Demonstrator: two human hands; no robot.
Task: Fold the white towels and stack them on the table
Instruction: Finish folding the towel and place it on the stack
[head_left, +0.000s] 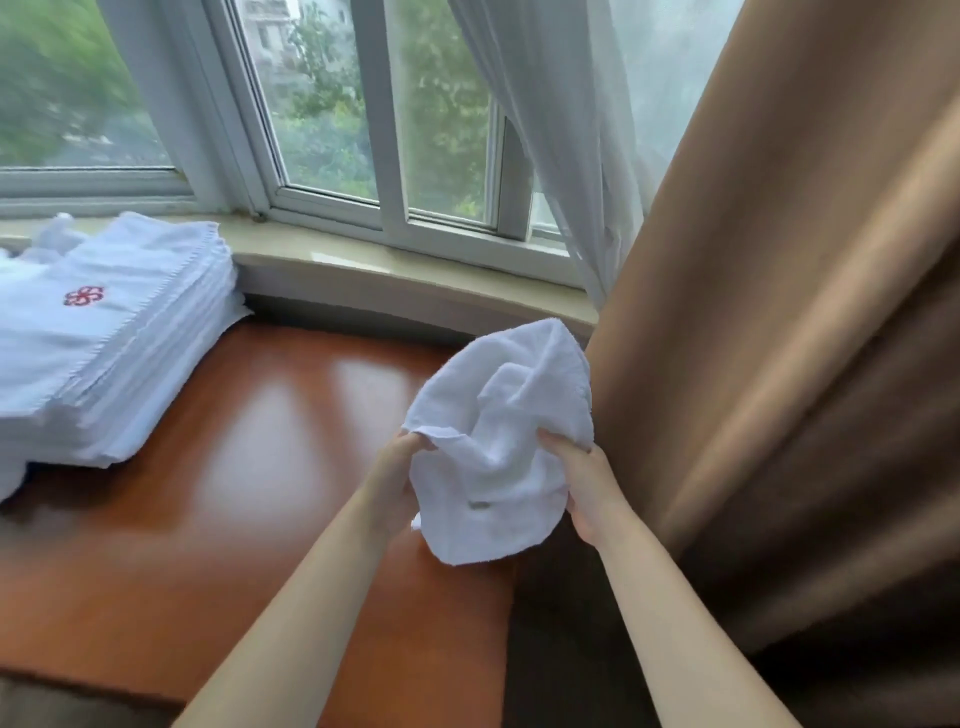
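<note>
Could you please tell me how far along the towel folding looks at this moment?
A tall stack of folded towels already sits on the table. The left hand and right hand grip a crumpled towel in the air, not yet folded. A few loose towels behind the stack seem left.

A crumpled white towel (501, 441) hangs bunched and unfolded above the right part of the reddish wooden surface (270, 441). Well apart, at the left, a tall stack of folded white towels (104, 343) rests on that surface, the top one bearing a small red emblem (83, 296).
</note>
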